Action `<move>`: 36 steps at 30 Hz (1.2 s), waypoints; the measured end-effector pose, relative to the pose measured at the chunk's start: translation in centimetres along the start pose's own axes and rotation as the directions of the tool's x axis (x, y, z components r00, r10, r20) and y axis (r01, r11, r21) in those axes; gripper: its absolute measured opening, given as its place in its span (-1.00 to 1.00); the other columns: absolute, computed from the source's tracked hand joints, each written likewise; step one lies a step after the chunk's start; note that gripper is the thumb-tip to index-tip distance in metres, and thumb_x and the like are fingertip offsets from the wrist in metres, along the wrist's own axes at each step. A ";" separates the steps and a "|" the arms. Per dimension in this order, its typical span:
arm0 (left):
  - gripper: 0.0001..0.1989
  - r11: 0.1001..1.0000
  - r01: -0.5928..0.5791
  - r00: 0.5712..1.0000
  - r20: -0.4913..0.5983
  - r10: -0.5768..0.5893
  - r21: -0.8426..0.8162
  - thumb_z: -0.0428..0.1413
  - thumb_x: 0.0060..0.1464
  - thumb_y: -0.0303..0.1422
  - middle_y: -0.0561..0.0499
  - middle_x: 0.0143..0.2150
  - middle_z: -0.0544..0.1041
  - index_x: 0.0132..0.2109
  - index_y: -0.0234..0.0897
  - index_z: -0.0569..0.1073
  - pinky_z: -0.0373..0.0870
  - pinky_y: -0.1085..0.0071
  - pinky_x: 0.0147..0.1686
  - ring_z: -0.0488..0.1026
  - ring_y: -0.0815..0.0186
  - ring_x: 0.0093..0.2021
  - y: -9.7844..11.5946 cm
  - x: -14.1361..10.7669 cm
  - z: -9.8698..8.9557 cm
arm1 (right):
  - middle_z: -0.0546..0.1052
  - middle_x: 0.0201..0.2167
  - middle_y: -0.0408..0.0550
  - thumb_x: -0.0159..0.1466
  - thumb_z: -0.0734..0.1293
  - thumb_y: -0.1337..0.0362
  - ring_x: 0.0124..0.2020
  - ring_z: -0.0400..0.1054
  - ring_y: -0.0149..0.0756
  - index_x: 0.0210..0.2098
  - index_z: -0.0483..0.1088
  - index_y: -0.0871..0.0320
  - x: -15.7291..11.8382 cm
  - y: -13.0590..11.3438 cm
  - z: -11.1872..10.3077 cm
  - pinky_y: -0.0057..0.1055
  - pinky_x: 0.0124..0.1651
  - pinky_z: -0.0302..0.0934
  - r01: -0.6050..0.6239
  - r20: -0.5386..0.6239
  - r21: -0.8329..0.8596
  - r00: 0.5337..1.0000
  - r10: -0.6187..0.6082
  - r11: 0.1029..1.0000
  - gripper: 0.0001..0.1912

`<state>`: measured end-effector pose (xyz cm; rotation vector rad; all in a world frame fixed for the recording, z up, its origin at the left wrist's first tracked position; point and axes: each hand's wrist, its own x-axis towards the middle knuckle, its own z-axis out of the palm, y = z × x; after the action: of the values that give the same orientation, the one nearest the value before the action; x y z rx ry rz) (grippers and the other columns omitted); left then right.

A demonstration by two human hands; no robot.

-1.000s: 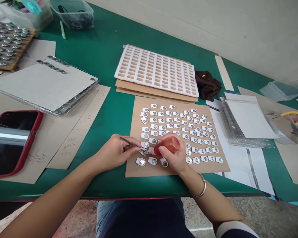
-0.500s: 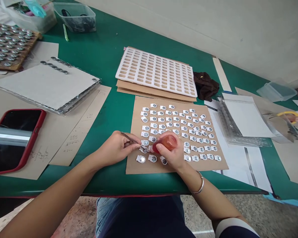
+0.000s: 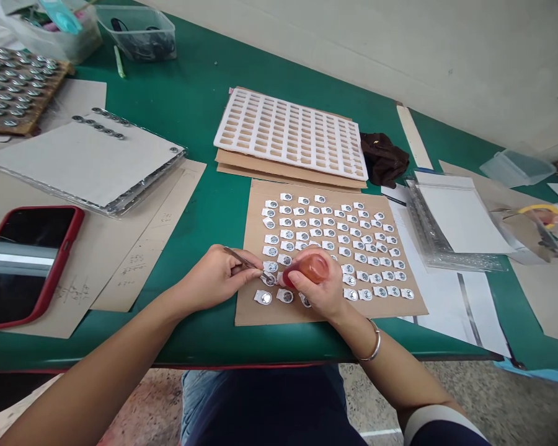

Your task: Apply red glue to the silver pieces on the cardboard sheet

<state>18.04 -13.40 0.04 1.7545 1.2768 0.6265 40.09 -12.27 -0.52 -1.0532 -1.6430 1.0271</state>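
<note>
- Green table (image 3: 195,80) against a pale wall (image 3: 353,56), white gridded tray (image 3: 260,152) behind the cardboard sheet (image 3: 279,316), phone (image 3: 28,260) far left
- My view has the left hand (image 3: 221,279) pinching a thin metal tool (image 3: 242,258), tip at a small white-tabbed disc (image 3: 270,282)
- Right hand (image 3: 324,291) wrapped round a reddish bottle (image 3: 314,267), narrow end just beside that disc; I can't tell if it touches
- Hands near each other, apart
- Disc lies toward the sheet's lower left, among rows of similar discs (image 3: 287,235)
</note>
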 end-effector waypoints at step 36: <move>-0.72 0.858 0.084 0.901 -0.330 -0.283 -0.506 -0.01 0.16 -0.13 -0.14 -0.13 0.53 -0.21 -0.28 0.32 0.36 0.13 0.00 0.47 0.13 -0.04 1.3 -2.3 4.0 | 0.36 -0.45 -0.19 0.16 0.30 0.01 -0.51 0.35 -0.44 -0.42 0.36 0.08 2.8 -2.2 -7.5 -0.56 -0.64 0.21 0.098 -0.380 0.754 0.872 0.309 0.649 -0.74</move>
<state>21.04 -17.06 -0.68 1.1042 1.3886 1.1183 46.13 -9.00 4.13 -0.7270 -0.6050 1.2460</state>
